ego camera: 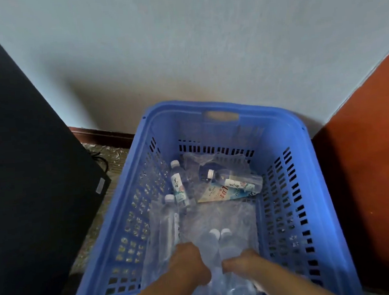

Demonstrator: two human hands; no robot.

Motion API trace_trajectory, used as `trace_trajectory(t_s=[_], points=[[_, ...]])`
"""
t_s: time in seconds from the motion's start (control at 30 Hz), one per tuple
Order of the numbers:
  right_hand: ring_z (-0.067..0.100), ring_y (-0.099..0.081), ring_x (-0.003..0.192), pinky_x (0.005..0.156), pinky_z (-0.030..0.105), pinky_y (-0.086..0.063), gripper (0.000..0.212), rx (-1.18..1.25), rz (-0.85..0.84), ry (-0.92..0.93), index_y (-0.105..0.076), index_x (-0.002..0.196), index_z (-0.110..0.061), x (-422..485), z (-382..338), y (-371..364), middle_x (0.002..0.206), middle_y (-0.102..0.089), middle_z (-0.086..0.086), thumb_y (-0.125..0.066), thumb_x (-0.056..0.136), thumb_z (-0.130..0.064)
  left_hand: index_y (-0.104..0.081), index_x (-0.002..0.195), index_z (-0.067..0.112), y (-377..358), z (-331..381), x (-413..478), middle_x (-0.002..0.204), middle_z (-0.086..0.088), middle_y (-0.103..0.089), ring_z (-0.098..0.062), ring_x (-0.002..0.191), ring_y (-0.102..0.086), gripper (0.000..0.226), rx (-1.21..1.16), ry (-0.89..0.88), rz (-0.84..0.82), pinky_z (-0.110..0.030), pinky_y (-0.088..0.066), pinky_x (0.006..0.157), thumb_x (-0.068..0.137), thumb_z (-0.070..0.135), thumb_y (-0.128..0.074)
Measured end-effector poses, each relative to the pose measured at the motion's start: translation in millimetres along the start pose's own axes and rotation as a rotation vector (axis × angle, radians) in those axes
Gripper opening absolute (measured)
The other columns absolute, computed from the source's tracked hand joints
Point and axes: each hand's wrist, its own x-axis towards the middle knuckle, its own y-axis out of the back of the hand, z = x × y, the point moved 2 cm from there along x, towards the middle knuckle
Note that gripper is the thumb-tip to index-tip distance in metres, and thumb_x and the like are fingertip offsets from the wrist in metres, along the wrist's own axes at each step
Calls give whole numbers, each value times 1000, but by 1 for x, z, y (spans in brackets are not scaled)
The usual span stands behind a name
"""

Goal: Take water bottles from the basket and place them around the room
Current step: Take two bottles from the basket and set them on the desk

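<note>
A blue plastic basket (294, 186) with slotted walls stands on the floor against the wall. Several clear water bottles with white caps lie in it among crumpled clear plastic wrap (217, 217). One bottle (179, 183) lies at the left, another (235, 180) lies across the far end over a printed label sheet. Two capped bottles (219, 240) sit side by side near me. My left hand (188, 264) and my right hand (242, 262) are both down in the basket, fingers curled round these two bottles and the wrap about them.
A black box-like unit (28, 172) stands to the left with a cable (101, 161) on the patterned carpet beside it. A reddish-brown wooden panel (371, 156) rises on the right. A pale wall (181, 55) with a dark skirting board is behind the basket.
</note>
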Motion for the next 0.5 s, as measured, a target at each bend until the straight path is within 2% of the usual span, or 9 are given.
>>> trace_trajectory(t_s=[0.07,0.13,0.17,0.23,0.3,0.37,0.47,0.5], points=[[22,-68,93,76,28,-55,66,-32,25,-16,-65,111,-10,-27,-7,8,104,-69,8,-72,50,-32,-57,122,13,15,-6,-20,123,-6,-61,-20,112,-61,56,-109,43,-15,-27,-52,91,70,28,-71],[14,-65,74,64,23,-53,46,-86,29,-36,-66,95,-13,-62,-19,21,85,-67,1,-75,54,-32,-59,116,11,32,-7,-51,113,-5,-65,-20,102,-64,54,-179,85,8,-25,-54,79,66,30,-72],[10,-60,66,57,21,-49,33,-102,43,-39,-61,83,-17,-82,-27,27,77,-63,-3,-75,59,-32,-60,112,11,43,-6,-70,109,-5,-65,-20,97,-65,54,-209,109,22,-24,-53,72,64,31,-73],[6,-52,61,48,20,-41,32,-146,88,-24,-48,71,-21,-131,-46,41,72,-53,-6,-74,62,-35,-64,108,11,71,-3,-114,102,-4,-67,-20,89,-67,55,-255,142,26,-23,-52,65,58,33,-73],[6,-49,61,46,21,-36,36,-171,94,-11,-43,72,-19,-183,-66,51,72,-50,-6,-73,63,-37,-66,104,13,101,0,-162,96,-3,-67,-20,84,-66,54,-299,161,38,-23,-51,62,55,33,-73],[9,-50,60,47,21,-36,36,-152,104,-36,-46,80,-15,-241,-85,57,70,-50,-4,-73,64,-35,-64,105,11,129,-1,-215,88,-2,-63,-19,77,-61,55,-379,209,30,-22,-47,60,56,34,-75],[14,-54,66,54,22,-40,53,-175,115,-58,-55,105,-13,-327,-110,59,76,-52,-2,-72,62,-37,-64,107,9,169,-3,-300,74,3,-61,-16,69,-61,59,-458,263,-23,-17,-44,48,56,34,-77],[16,-56,72,56,21,-41,60,-218,102,-61,-56,113,-13,-358,-118,58,84,-56,-1,-72,62,-39,-63,110,8,182,-3,-329,78,4,-63,-15,73,-63,62,-455,269,-55,-17,-45,49,56,35,-77]])
